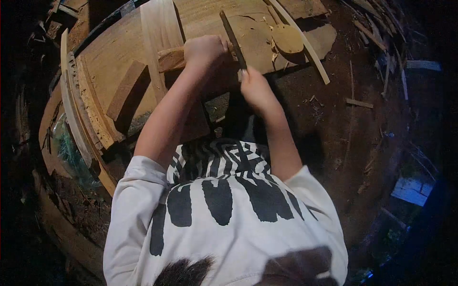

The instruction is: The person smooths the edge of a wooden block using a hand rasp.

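Observation:
My left hand (205,50) is closed around a short wooden block (171,59) at the front part of the wooden work surface (119,43). My right hand (257,88) is wrapped round the near end of a long, narrow, dark tool (232,38). Its shaft slants away from me, just right of my left fist; whether it is a file or a blade I cannot make out. Beyond it to the right lies a pale wooden paddle (287,39) with a rounded head and a thin handle. Wood shavings (273,50) are scattered beside it.
A flat board (160,28) lies across the surface, with a thick block (128,89) left of it. Long strips (76,112) line the left edge. A thin curved strip (305,43) overhangs at right. Scrap wood (360,103) litters the dark ground.

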A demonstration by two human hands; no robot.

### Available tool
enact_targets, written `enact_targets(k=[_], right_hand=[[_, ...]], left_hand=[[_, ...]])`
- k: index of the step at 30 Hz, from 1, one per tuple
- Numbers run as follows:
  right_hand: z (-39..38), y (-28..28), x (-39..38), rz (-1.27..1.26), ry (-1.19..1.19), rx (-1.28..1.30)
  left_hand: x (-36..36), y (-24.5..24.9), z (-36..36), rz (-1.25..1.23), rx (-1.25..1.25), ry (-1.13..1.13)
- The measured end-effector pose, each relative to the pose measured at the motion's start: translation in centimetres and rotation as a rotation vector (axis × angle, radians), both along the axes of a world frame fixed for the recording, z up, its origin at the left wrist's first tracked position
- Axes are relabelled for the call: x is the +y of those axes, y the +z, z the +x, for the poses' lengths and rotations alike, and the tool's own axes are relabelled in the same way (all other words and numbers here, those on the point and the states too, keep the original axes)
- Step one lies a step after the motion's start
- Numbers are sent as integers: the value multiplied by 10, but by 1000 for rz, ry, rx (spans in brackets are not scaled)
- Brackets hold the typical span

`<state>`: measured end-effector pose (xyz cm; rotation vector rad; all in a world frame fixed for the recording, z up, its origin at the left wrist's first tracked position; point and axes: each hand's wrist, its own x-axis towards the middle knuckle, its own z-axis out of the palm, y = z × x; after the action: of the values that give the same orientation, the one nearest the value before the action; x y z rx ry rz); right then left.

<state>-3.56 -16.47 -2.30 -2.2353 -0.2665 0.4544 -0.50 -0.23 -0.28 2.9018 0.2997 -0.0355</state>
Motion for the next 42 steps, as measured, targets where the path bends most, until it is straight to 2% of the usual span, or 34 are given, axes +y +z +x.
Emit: enact_targets(k=[4,6,7,12,15,17,19,23,25,27,28,30,32,34,36,42], right_hand=[[31,-1,17,-84,61,0],[18,8,6,-73,87,36],[-1,22,-1,21,25,81],[-66,21,-53,-39,-36,234],[-67,28,-52,-78,-109,312],[-42,26,-33,3,-21,170],[-14,10,-7,0,0,-78],[23,-6,12,-18,6,-73],[5,-2,-2,27,14,-78],[-30,12,-17,-79,-29,-37],[-47,15,-27,-49,-36,-71],[-68,27,-38,-123,-43,6],[-76,37,-44,-129,-88,184],[-65,40,-33,-121,-94,219],[-44,22,-21,-44,-50,-9],[-15,27,-13,-90,16,-74]], left_hand=[[3,-7,0,9,-55,-31],[5,-10,2,25,-76,-36],[5,-6,1,4,-63,-17],[4,-8,6,-32,4,35],[3,-18,6,14,-102,0],[-1,-12,3,53,-135,20],[-1,-15,0,71,-202,-8],[-2,-10,-8,194,-358,-72],[-3,-10,-8,189,-364,-62],[-3,-12,-6,181,-369,-49],[-2,-15,-4,187,-333,-22],[1,-19,-2,193,-294,8],[5,-22,-5,83,-328,-88],[2,-20,-6,157,-342,-88],[0,-18,-5,233,-368,-87],[2,-13,-4,199,-377,-12]])
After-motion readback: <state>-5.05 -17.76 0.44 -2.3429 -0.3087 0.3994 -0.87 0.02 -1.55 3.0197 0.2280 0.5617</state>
